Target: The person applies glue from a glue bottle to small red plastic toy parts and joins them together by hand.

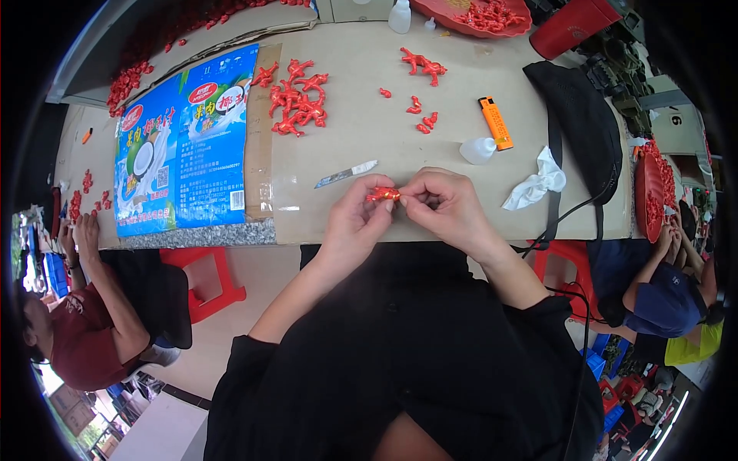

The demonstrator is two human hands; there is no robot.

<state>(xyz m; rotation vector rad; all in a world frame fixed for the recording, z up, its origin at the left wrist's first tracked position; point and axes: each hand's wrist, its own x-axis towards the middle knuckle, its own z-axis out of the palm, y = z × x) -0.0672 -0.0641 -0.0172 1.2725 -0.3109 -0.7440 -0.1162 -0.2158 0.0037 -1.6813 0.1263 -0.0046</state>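
Over the table's near edge, my left hand (355, 213) pinches a small glossy red figurine (380, 194) between thumb and fingers. My right hand (444, 201) meets it from the other side, its thumb and fingertips closed at the figurine's right end. Whether the right fingers also hold a smaller piece cannot be seen. Just beyond the left hand lies a thin craft knife blade (346, 174). A small white squeeze bottle (478, 150) rests past my right hand, touching an orange lighter (495, 123).
Red figurines (298, 100) lie clustered at left beside a blue printed cardboard sheet (184, 146). Several loose red pieces (416, 104) sit farther back. A red tray (492, 31), a crumpled white tissue (540, 183) and a black bag (588, 123) are around. Co-workers sit at both sides.
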